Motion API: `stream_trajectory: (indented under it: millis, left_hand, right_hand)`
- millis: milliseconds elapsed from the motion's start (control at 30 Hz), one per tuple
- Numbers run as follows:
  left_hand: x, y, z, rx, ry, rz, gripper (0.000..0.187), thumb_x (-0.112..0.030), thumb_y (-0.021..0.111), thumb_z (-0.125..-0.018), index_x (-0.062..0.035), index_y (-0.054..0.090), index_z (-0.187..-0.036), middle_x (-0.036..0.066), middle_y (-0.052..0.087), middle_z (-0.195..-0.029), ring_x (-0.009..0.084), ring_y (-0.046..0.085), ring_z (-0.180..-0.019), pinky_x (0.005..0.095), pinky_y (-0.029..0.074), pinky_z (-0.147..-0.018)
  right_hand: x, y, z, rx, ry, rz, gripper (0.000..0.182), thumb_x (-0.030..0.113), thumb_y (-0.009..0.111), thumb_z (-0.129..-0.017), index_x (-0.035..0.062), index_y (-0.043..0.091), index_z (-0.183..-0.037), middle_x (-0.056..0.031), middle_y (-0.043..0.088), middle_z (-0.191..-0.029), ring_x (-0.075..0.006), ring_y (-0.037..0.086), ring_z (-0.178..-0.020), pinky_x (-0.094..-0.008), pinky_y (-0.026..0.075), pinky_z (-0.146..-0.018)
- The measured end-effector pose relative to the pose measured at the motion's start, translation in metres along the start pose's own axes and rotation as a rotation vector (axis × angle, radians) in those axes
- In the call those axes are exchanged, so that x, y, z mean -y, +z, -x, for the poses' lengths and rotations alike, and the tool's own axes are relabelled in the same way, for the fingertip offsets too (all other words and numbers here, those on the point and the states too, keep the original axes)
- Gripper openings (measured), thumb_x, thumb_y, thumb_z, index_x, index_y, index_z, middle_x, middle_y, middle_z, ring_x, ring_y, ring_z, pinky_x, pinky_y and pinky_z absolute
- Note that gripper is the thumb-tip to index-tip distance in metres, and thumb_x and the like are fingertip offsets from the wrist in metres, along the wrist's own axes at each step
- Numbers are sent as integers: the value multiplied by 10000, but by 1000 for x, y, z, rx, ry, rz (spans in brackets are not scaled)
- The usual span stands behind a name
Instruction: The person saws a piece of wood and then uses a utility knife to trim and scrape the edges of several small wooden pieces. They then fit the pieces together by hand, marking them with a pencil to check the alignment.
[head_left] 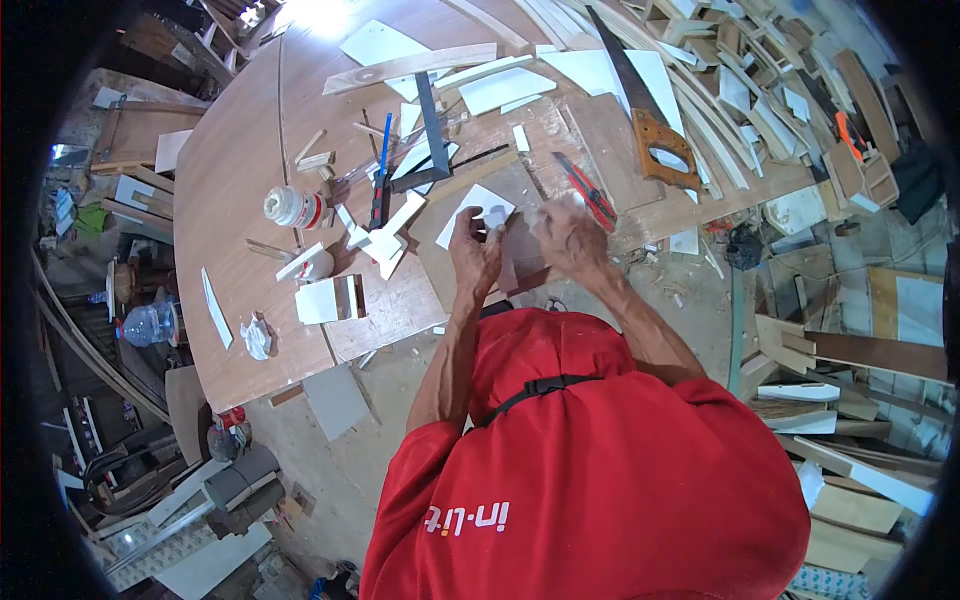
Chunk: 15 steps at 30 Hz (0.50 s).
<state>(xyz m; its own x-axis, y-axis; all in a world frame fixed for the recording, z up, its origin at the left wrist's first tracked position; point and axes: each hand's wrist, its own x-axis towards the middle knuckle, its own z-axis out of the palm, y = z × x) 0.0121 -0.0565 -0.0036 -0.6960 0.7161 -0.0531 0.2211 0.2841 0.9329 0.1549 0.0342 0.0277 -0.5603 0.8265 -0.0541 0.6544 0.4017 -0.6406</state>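
My left grip (476, 252) is at the near edge of a small white panel (478, 208), thumb and fingers curled toward each other and touching it. I can't tell whether anything smaller is pinched between them. The panel lies at a slant, its far part reaching out beyond my fingers, over a brown board (440, 262) on the tabletop (240, 150).

My right grip (574, 240) is just to the right of the panel, apart from my left one. Its fingers are bent inward, but they're blurred, so I can't tell whether they pinch anything. A red-and-black tool (590, 196) lies just beyond and beside this grip, and farther out to the right is a handsaw (660, 148) with a wooden handle.

To the left of my left grip there's a cluster of joined white strips (380, 243), with a blue-and-black tool (380, 192) next to it. A dark metal square (432, 130) lies beyond my left grip. Well off to the left stands an open jar (293, 207) with a red-and-white label, and nearer my body is a crumpled white wad (257, 338).
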Motion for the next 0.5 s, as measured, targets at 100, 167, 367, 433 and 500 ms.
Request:
stream_trajectory:
  millis: [100,167,367,433,500]
  left_hand:
    - [2,-3,-20,48,66,-193,292,-95,690,-800,-2,610,-1065,176,665,-882,279,649,-759,369,521,-711]
    - [21,-3,-34,151,334,-366,389,-183,670,-823,0,581,-1154,186,657,-891,308,633,-701,375,519,-687]
    - [9,-8,-23,98,480,-732,404,-239,655,-809,-81,580,-1174,114,567,-1142,326,504,-1057,442,444,-852]
    - [8,-11,-8,65,463,-730,397,-268,661,-810,-99,587,-1162,99,550,-1166,315,477,-1084,448,430,-856]
    - [8,-14,5,101,410,-835,393,-319,673,-805,-108,594,-1126,83,549,-1112,291,495,-1034,454,431,-801]
  right_hand:
    - [4,31,14,176,-90,-137,280,286,580,-852,47,620,-993,-203,611,-916,-388,621,-846,-474,496,-769]
    - [9,35,17,161,-90,-115,267,272,580,-855,49,618,-996,-193,613,-945,-376,621,-874,-465,496,-780]
    - [-2,36,-4,-45,-121,-103,216,174,593,-845,55,593,-1025,-174,592,-1045,-370,595,-962,-457,491,-810]
    - [-5,39,-14,-74,-184,-54,227,159,585,-841,51,586,-1041,-194,583,-1030,-377,589,-956,-464,489,-815]
    - [-5,44,-24,-40,-182,-23,238,144,577,-835,50,592,-1053,-199,581,-1027,-380,586,-955,-466,486,-821]
